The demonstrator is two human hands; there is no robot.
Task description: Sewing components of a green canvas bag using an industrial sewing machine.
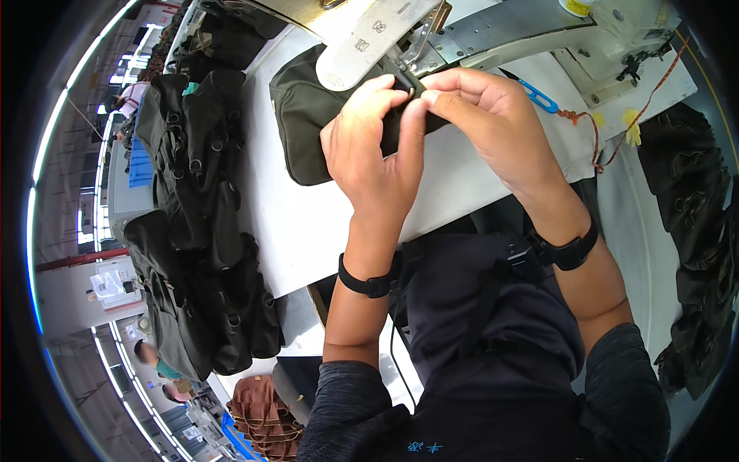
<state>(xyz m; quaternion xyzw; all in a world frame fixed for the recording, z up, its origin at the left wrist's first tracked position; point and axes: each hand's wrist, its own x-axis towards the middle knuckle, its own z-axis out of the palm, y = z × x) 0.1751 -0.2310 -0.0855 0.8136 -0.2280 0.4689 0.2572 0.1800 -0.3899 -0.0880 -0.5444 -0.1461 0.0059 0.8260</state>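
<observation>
A dark olive fabric bag (300, 127) lies on the white table, partly under the light-coloured head of a sewing machine (377, 38). Over the bag, close to the presser foot, my left hand (373, 146) pinches a short dark strap tab (416, 86) between thumb and fingers. My right hand (493, 115) closes on the same tab from the other side, thumb and forefinger together. A small dark ring or loop seems to sit at the tab, but my fingers partly hide it. The needle tip cannot be made out.
Blue-handled thread snips (539, 96) on an orange cord (596, 138) lie right of my right hand. Dark bags are heaped at the left (192, 162) and right (685, 208). A brown bundle (265, 412) sits lower left. The white tabletop (285, 231) ends before my body.
</observation>
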